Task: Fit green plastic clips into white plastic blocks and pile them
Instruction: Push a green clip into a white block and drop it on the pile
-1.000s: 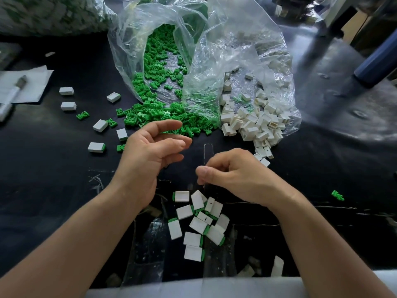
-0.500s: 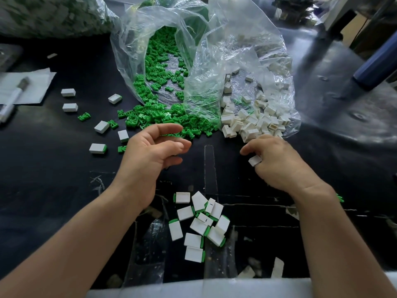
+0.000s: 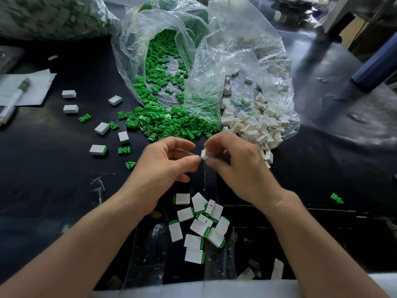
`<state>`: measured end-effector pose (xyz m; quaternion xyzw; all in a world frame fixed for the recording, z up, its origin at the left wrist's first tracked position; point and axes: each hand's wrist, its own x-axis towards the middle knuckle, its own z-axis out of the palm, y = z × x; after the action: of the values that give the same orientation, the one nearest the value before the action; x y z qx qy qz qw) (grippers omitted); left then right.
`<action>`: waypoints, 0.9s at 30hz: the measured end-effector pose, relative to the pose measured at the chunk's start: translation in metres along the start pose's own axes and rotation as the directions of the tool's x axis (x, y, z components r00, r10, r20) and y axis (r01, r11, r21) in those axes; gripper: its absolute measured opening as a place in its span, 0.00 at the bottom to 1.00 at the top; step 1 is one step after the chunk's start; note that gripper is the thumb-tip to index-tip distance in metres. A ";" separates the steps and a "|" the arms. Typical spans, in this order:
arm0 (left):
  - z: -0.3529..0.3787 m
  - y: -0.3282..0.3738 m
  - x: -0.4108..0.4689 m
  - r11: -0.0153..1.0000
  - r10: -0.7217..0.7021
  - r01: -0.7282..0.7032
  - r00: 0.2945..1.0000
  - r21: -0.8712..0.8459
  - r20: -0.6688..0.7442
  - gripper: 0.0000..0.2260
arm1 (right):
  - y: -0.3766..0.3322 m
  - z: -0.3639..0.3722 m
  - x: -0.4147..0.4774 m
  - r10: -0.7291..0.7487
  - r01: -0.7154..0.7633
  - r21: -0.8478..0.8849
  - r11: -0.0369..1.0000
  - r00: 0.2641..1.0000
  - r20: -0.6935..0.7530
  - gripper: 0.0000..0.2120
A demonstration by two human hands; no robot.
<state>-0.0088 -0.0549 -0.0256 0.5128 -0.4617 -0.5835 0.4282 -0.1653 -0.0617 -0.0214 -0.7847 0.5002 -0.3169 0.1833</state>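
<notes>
Block [image 3: 205, 154], white, pinched at the fingertips of our right hand [image 3: 240, 168] above the black table [image 3: 53, 168]. Our left hand [image 3: 165, 166] sits just beside it, fingers curled; we cannot tell whether they hold anything. Finished pile [image 3: 199, 224] lies nearer; green clips [image 3: 163, 123] and loose white blocks [image 3: 255, 125] spill from clear bags [image 3: 214, 61] farther off.

Item, pinched in my right hand [image 3: 238, 166]: block [image 3: 205, 154], white plastic, matt, smooth faces.
Item: loose blocks [image 3: 253, 125], same matt white plastic.
Item: clips [image 3: 163, 123], green plastic, faint sheen.
Item: bags [image 3: 214, 61], thin clear plastic film, crinkled, glossy.
Item: tabletop [image 3: 53, 179], black, smooth, shiny, pale scratches nearest me.
Item: sheet [image 3: 32, 87], white paper, matt.
Item: pen [image 3: 15, 100] on it, white barrel, blurred, material uncertain.
</notes>
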 end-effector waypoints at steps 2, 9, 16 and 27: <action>0.001 -0.001 -0.001 0.999 -0.003 0.002 0.999 0.043 0.037 0.07 | -0.004 0.007 -0.002 -0.084 0.084 0.032 0.996 0.996 0.004 0.07; -0.001 -0.001 0.000 0.995 0.024 -0.019 0.999 0.095 -0.043 0.07 | 0.000 0.008 -0.001 -0.082 0.079 0.041 0.996 0.992 0.097 0.15; -0.011 -0.005 0.010 0.909 0.289 -0.193 0.930 0.369 -0.225 0.09 | 0.007 0.013 0.007 0.074 -0.070 -0.073 0.995 0.996 0.054 0.19; -0.010 -0.015 0.029 0.655 0.287 -0.119 0.953 0.746 -0.100 0.05 | 0.020 0.035 0.026 0.149 -0.063 -0.330 0.942 0.959 0.242 0.27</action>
<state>-0.0022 -0.0813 -0.0470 0.6440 -0.6631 -0.2409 0.2960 -0.1473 -0.0947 -0.0511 -0.8109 0.5577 -0.1141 0.1358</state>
